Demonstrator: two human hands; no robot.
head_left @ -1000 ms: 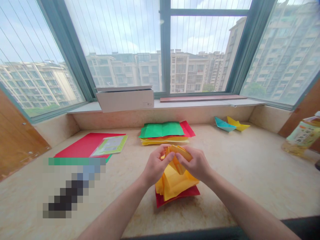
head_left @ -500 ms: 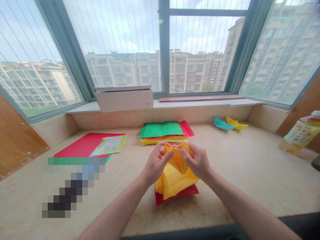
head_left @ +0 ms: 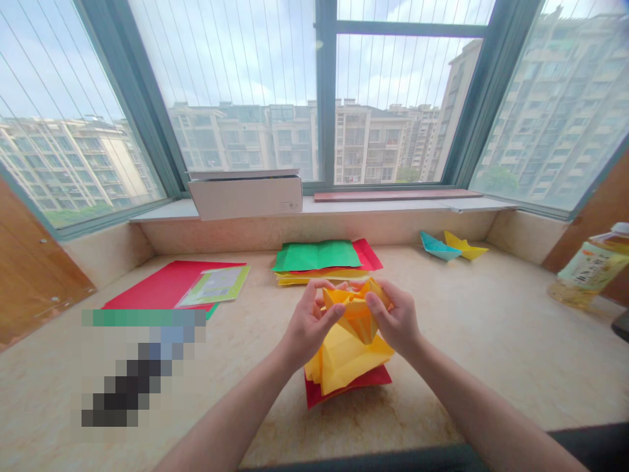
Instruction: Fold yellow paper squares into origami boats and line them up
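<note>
Between my two hands is a folded piece of orange-yellow paper, pointed at the bottom and gaping at the top. My left hand pinches its left side, thumb in front and fingers behind. On the other side, my right hand grips the paper's right edge the same way. Below the hands lie creased yellow sheets on top of a red sheet on the counter. The hands and folded paper cover part of the yellow sheets.
Behind my hands sits a stack of green, red and yellow paper. Blue and yellow paper boats are at the back right. A bottle stands far right. Red paper and a clear packet lie left; a white box is on the sill.
My right hand has shifted slightly right with its side of the folded paper, and the paper's top looks wider. My left hand stays nearly in place, its thumb a little further right.
</note>
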